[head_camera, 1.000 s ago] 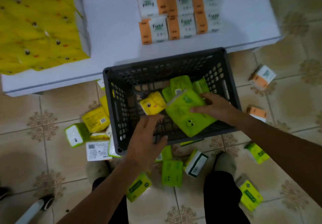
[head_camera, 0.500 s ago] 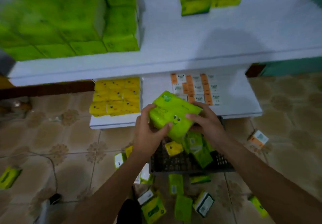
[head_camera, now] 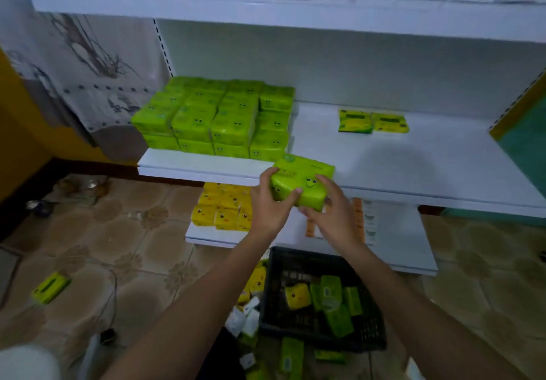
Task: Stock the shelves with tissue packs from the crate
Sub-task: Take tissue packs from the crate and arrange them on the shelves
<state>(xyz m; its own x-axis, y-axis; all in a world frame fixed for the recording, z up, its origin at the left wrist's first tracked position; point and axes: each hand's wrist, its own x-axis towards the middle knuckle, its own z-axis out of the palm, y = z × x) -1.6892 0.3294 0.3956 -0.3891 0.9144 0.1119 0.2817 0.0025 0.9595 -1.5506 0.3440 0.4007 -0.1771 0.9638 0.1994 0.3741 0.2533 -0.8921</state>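
Holding the green tissue pack [head_camera: 304,180] with both hands keeps it level and square to the middle shelf [head_camera: 413,167]. The pack sits at the shelf's front edge, its far end over the shelf surface and its near end overhanging the lip. Whether it already rests on the shelf cannot be told.

Position: the pack lies just beside the right end of the stack of matching green packs [head_camera: 218,119]. This placement suggests it is meant to extend that stack, keeping like product together. Two flat green packs [head_camera: 373,121] lie well apart, farther right on the same shelf.

Left hand [head_camera: 270,205]: its fingers [head_camera: 267,173] curl over the pack's left end, with the thumb pressed on the near face. The grip is closed on the pack.

Right hand [head_camera: 331,217]: its fingers [head_camera: 322,181] are spread across the top near the printed face, with the thumb under the near edge. The grip is looser but also has hold of the pack.

Supply: the crate [head_camera: 295,254] stands on the floor below, with several green and yellow packs inside. Judged from this, stocking is only partly done.
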